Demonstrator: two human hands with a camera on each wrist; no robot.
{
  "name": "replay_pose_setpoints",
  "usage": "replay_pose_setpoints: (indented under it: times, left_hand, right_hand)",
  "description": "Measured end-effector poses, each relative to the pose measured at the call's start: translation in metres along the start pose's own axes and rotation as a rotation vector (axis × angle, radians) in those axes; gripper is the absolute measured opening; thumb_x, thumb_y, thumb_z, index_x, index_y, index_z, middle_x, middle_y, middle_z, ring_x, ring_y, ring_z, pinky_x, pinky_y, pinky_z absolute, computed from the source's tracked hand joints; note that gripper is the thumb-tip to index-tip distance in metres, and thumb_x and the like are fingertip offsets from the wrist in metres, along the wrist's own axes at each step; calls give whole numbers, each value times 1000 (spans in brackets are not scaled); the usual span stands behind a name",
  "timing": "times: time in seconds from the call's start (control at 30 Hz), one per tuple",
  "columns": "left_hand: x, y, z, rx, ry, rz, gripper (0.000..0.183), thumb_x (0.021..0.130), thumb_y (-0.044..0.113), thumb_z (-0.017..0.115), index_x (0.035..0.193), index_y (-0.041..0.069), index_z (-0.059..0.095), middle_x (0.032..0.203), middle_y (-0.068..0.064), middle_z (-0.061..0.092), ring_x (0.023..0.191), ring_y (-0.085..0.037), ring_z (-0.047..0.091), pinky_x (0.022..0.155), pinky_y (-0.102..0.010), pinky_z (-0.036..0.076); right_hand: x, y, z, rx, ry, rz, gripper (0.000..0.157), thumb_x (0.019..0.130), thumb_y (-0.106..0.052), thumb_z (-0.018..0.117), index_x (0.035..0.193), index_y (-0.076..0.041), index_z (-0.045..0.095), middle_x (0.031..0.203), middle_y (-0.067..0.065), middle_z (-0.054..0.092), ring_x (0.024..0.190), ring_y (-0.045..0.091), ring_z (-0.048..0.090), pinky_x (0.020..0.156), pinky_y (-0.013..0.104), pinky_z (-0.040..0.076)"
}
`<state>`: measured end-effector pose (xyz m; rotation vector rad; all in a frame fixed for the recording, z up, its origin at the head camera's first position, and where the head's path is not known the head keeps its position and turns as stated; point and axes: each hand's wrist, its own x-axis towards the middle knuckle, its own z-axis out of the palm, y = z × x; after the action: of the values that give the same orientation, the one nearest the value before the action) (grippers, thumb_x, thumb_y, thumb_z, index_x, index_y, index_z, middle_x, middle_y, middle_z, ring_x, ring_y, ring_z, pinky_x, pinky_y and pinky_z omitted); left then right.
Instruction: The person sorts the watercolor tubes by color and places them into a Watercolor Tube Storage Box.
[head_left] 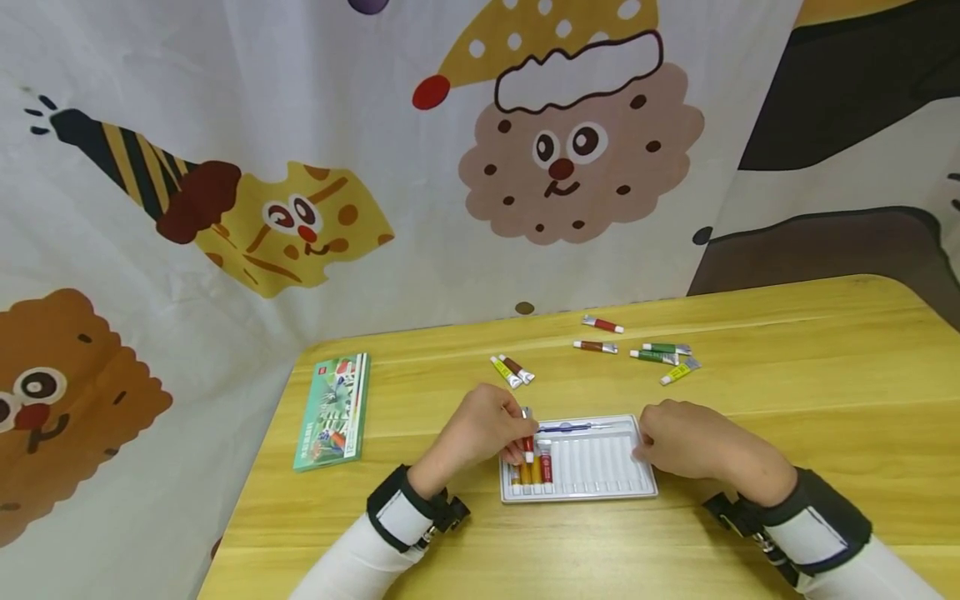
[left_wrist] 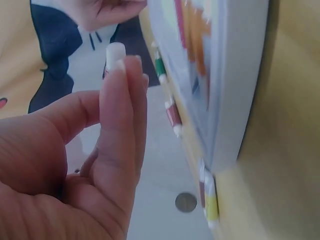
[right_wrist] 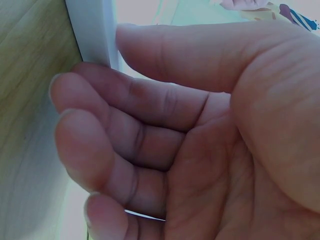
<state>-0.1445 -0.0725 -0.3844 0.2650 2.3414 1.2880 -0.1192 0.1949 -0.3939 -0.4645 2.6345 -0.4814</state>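
A red paint tube [head_left: 528,444] with a white cap is pinched between the thumb and fingers of my left hand [head_left: 483,427], over the left end of a white plastic tray [head_left: 577,498]. In the left wrist view only the white cap [left_wrist: 115,52] stands out past the fingertips. Beneath that hand, several orange-yellow tubes [head_left: 525,475] and another red tube [head_left: 546,463] lie in the tray's left slots. My right hand [head_left: 693,437] holds the tray's right edge, its thumb and curled forefinger at the white rim [right_wrist: 95,35]. A blue-handled paintbrush [head_left: 566,428] lies along the tray's far side.
A green paint box [head_left: 332,412] lies on the table at the left. Behind the tray are a yellow and a brown tube [head_left: 517,367]. Farther right lie a red tube [head_left: 602,324], a brown tube [head_left: 596,347], green tubes [head_left: 654,357] and a yellow tube [head_left: 680,371]. A printed curtain [head_left: 420,275] hangs behind.
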Motion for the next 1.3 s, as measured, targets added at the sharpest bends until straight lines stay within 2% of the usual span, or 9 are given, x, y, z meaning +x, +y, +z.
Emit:
replay_pose_setpoints:
  times: [0.13, 0.4, 0.63, 0.93, 1.17, 1.3]
  left_hand:
    - [0, 0, 10, 15, -36, -12, 20, 83, 11, 70, 67, 2, 62, 54, -10, 64, 48, -24, 61, 45, -37, 54]
    - [2, 0, 25, 66, -93, 11, 25, 82, 9, 65, 58, 1, 62, 49, -11, 61, 42, -24, 59, 41, -38, 52]
    - [1, 1, 34, 158, -121, -1, 30, 79, 7, 63, 50, 1, 60, 44, -10, 58, 37, -24, 56, 35, -36, 49]
    - [1, 3, 39, 251, -133, -16, 31, 79, 9, 63, 50, 0, 59, 39, -5, 53, 33, -21, 53, 28, -26, 41]
    - [3, 3, 39, 277, -133, -1, 35, 81, 13, 67, 49, 2, 57, 37, -2, 49, 30, -18, 50, 29, -28, 42]
    - [3, 1, 39, 280, -131, 9, 36, 82, 17, 69, 51, 3, 58, 38, -3, 49, 31, -18, 50, 28, -24, 40]
  right_hand:
    - [0, 0, 0, 1, -2, -2, 20, 84, -22, 69, 68, -16, 58, 54, -3, 43, 47, 12, 40, 47, 27, 30]
    - [0, 1, 0, -7, 3, -4, 21, 84, -22, 69, 67, -16, 58, 55, -3, 42, 48, 12, 40, 47, 27, 30]
    - [1, 3, 2, -5, 2, -6, 21, 84, -22, 69, 67, -16, 58, 54, -4, 41, 47, 12, 39, 47, 27, 29]
    - [0, 1, 1, -6, 14, -13, 21, 83, -23, 69, 66, -17, 58, 54, -4, 42, 48, 12, 40, 47, 27, 30]
    - [-2, -1, -1, -2, 13, -15, 20, 83, -23, 69, 67, -17, 58, 54, -4, 42, 48, 12, 40, 47, 27, 30]
    - [-2, -1, -1, 3, 10, -13, 20, 83, -22, 69, 67, -16, 59, 54, -4, 42, 48, 12, 40, 47, 27, 30]
